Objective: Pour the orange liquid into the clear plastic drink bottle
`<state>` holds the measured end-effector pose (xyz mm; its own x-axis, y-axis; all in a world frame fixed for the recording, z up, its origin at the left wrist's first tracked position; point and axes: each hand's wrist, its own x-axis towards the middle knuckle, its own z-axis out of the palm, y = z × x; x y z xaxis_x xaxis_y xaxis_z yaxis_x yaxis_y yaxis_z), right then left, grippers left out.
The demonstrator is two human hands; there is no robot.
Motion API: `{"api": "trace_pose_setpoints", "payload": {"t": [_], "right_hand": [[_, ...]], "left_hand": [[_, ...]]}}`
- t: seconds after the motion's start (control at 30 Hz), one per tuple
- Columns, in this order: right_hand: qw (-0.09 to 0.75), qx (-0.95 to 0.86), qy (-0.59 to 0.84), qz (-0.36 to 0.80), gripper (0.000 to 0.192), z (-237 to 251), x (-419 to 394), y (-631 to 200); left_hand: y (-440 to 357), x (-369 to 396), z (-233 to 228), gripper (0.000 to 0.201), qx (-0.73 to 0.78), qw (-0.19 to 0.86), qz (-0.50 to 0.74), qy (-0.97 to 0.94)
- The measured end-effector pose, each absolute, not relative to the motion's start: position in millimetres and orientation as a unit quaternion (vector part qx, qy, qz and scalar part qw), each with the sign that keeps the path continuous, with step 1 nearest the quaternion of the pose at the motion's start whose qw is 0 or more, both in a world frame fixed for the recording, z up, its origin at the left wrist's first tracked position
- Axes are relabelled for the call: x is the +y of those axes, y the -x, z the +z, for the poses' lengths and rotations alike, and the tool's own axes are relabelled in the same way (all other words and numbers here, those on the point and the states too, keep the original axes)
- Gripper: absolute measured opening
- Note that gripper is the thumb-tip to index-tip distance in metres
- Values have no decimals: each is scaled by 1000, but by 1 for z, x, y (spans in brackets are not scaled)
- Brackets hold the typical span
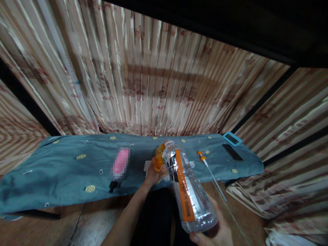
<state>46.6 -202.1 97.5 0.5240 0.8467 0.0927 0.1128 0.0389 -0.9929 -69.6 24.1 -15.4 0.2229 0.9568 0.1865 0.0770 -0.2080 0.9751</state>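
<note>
My right hand (220, 227) grips the base of a large clear plastic bottle (188, 186) with a silver and orange label. The bottle is tilted, its mouth up and away, beside the top of a translucent orange bottle (159, 159). My left hand (153, 173) is wrapped round the orange bottle, which is partly hidden behind the clear one. Whether liquid passes between them I cannot tell. Some white tissue (147, 165) lies under my left hand. To the right is a pump dispenser head (202, 158) with an orange collar and a long tube. A small white round piece (191, 164) lies nearby.
The narrow surface is covered by a teal patterned cloth (64, 171). On it lie a blurred pink object (121, 161) with a black end, a dark phone (232, 152) and a blue-framed device (232, 138). Pleated curtains (159, 75) and black frame bars (266, 114) surround it.
</note>
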Motion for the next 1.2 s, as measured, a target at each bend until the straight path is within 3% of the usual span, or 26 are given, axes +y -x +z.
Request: {"api": "trace_pose_setpoints", "payload": {"t": [0.77, 1.2], "right_hand": [[626, -381, 607, 307, 81, 96, -202, -47], [607, -379, 627, 307, 92, 101, -203, -47]], "left_hand": [[69, 26, -18, 44, 419, 471, 472, -616], [70, 24, -16, 43, 414, 471, 465, -625]]}}
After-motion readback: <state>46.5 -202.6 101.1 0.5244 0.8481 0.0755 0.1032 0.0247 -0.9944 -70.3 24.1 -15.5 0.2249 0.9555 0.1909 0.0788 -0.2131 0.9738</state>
